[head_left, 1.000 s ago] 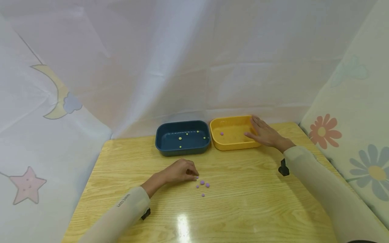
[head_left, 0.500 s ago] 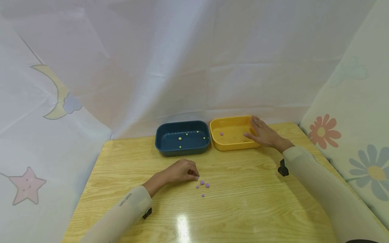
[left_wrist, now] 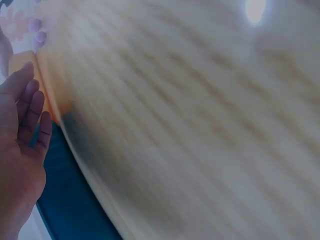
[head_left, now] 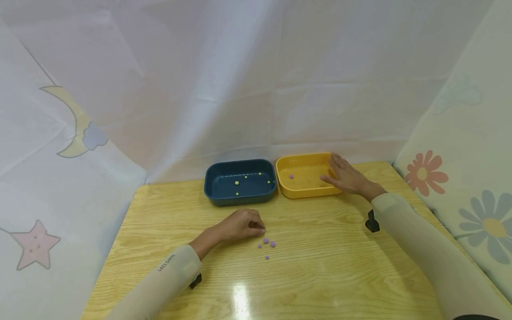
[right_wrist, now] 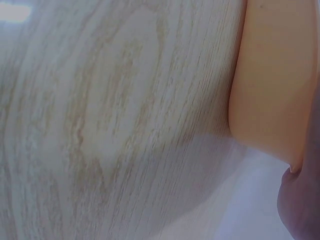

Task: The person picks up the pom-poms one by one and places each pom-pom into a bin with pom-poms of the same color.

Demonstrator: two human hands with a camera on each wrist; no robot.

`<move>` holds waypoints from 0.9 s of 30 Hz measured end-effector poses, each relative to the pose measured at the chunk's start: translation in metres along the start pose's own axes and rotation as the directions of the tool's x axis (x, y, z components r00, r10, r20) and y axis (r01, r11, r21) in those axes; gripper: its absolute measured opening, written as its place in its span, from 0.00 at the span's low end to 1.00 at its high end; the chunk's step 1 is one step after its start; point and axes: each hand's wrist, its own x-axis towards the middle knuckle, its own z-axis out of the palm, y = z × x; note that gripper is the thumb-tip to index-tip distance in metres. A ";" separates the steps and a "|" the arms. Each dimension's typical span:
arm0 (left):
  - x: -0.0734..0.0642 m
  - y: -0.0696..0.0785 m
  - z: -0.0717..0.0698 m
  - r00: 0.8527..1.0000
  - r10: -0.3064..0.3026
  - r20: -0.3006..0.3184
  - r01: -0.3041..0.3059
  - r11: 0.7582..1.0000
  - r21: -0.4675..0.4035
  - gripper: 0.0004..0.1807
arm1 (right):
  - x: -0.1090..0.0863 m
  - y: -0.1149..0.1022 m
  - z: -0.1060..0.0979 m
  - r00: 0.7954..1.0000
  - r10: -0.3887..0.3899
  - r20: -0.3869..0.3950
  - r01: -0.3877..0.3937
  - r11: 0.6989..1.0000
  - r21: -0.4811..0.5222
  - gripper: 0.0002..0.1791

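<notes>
In the head view my left hand is low over the wooden table, thumb and fingertips together in a pinch. The small purple ball it pinches is hidden by the fingers. Just in front of these fingertips lie several loose purple balls of differing sizes. My right hand rests on the right end of the yellow tray, its fingers straight along the rim and the thumb reaching over the inside. One purple ball lies in that tray. The right wrist view shows the tray's outer wall with part of the hand at its rim.
A dark blue tray stands left of the yellow one, with several small yellow-green balls inside. Both trays sit at the back of the wooden table, close to a white cloth backdrop. Printed cloth panels flank the table.
My left fingertips have closed over the purple ball, which showed between them before, and have shifted slightly right. The right hand stays at the yellow tray.
</notes>
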 end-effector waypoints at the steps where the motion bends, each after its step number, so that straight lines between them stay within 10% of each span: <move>1: 0.002 0.001 0.000 1.000 0.005 -0.014 -0.005 1.000 0.005 0.04 | 0.000 0.000 0.000 1.000 0.000 -0.003 0.000 1.000 0.003 0.54; 11: 0.026 0.014 -0.015 0.966 0.152 -0.208 -0.153 0.988 0.011 0.03 | -0.001 -0.001 0.001 1.000 0.003 -0.001 -0.003 1.000 0.001 0.53; 27: 0.084 0.016 -0.046 0.912 0.045 -0.409 -0.095 0.990 -0.101 0.04 | -0.001 0.004 0.004 1.000 -0.001 -0.021 0.001 1.000 -0.006 0.53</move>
